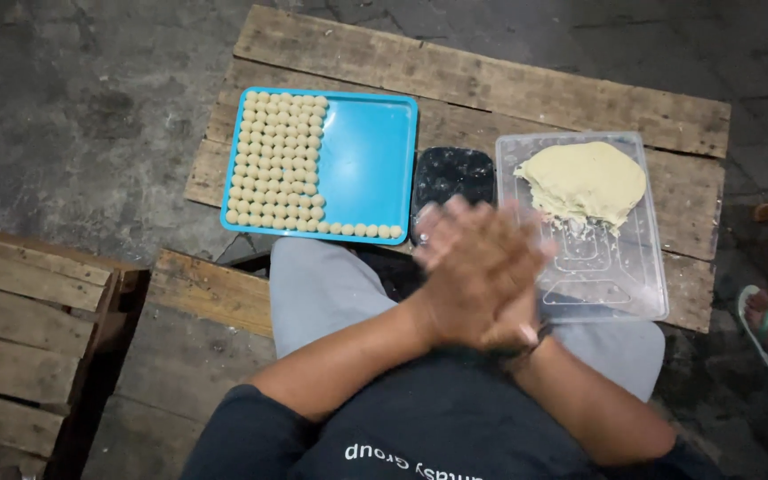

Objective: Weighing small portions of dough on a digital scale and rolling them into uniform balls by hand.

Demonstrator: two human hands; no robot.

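The person sits with both palms pressed flat together above the lap, the left hand (473, 267) lying over the right hand (513, 331), fingers blurred; whatever sits between the palms is hidden, so I cannot tell what they hold. Just beyond the fingertips lies a small dark mould (452, 176). Forward and to the right, nearer the right hand, a clear tray (615, 289) carries a pale dough slab (585, 182) at its far end. Forward and to the left, a blue tray (368, 151) holds rows of small dough balls (276, 160) packed along its left side. All rest on a wooden pallet (491, 80).
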